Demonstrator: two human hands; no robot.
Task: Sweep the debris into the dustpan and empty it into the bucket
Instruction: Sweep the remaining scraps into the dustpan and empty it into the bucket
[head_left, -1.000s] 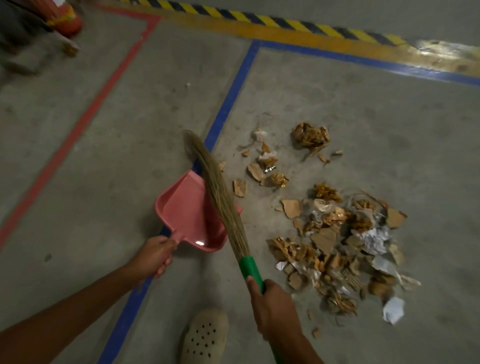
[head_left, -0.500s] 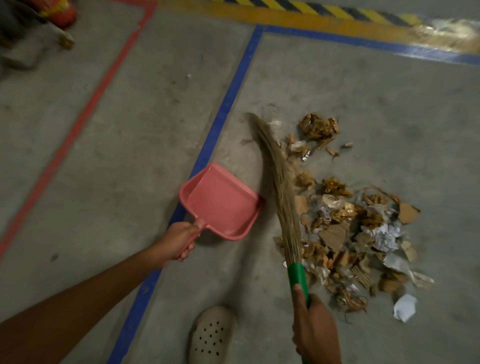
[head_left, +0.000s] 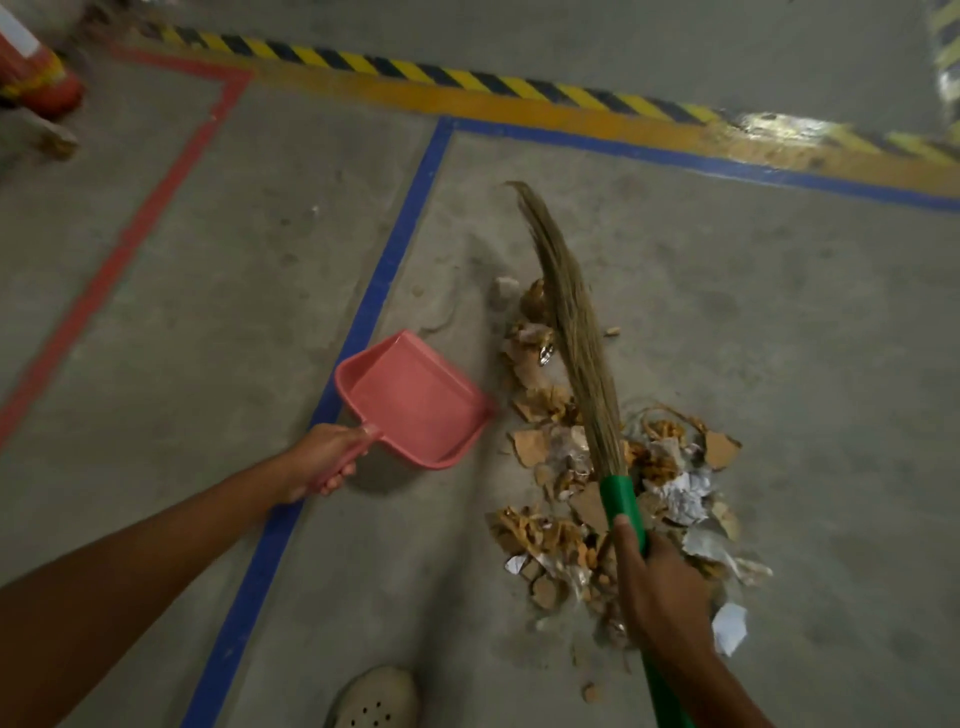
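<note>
The right grip (head_left: 660, 597) was closed round the green handle (head_left: 621, 499) of the broom, low in the right half of the frame, thumb laid up along the shaft. From there the broom ran up toward the top centre, its straw bristles (head_left: 571, 322) lying across the debris (head_left: 685, 493) with the curved tips on bare floor (head_left: 779, 338) past the pile's upper end. The debris, torn cardboard, crumpled paper and brown scraps, spread from the centre down to the lower right, on both sides of the bristles and partly hidden behind the right grip.

The left grip (head_left: 324, 457), left of centre, was wrapped round the short handle of the pink dustpan (head_left: 415, 405). The pan was tilted, its open mouth turned right toward the pile, just right of the blue floor line (head_left: 384, 270). Whether its lip touched the floor could not be told. A strip of bare floor lay between the lip and the nearest scraps.

The pan showed nothing inside, so as a judgement the job was near its start: the pile was loosely gathered but all of it lay on the floor. Pushing it into the pan remained, then the emptying; no bucket was in view
</note>
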